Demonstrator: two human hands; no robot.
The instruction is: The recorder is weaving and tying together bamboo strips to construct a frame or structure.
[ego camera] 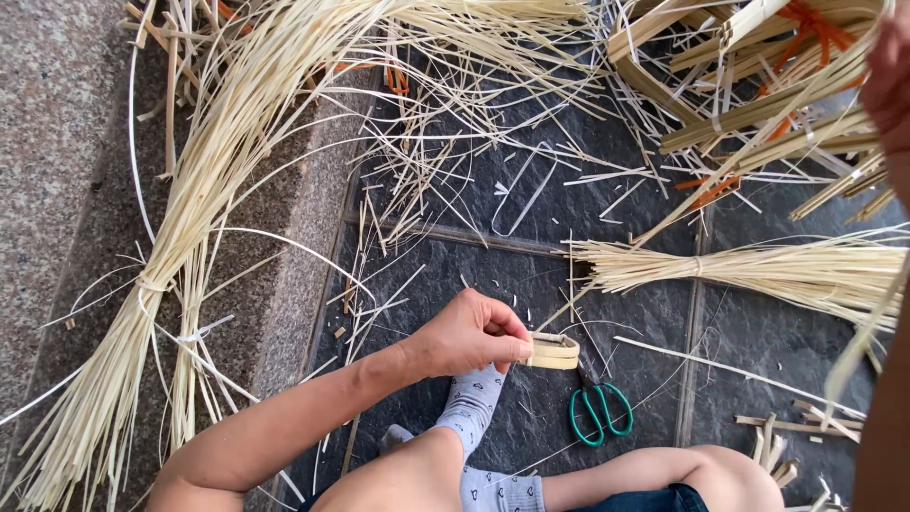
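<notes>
Looking down on a dark slate-tiled floor (531, 199) with pale grout lines, bordered on the left by a raised step of speckled granite (57, 142). The left hand (471, 334) is closed in a pinch, thumb and fingers gripping one end of a small folded coil of flat bamboo strip (553, 351), which is held just above the floor in front of a grey patterned sock (469, 403). Green-handled scissors (599, 408) lie on the slate just below and to the right of the coil, not touching it. A long sheaf of pale bamboo strips (204, 180) arcs over the granite step from the top of the view to the lower left corner, tied with a thin band partway down. A second, shorter tied bundle (758, 270) lies across the tiles at right. Stacked thicker bamboo slats with orange ties (758, 85) occupy the upper right. Loose slivers and offcuts litter the tiles throughout. Only a blurred reddish edge near the upper right corner (891, 85) may belong to the right hand; its state cannot be determined. A blurred dark band down the right edge cannot be identified. The long sheaf's ends run out of view, and no walls are visible.
</notes>
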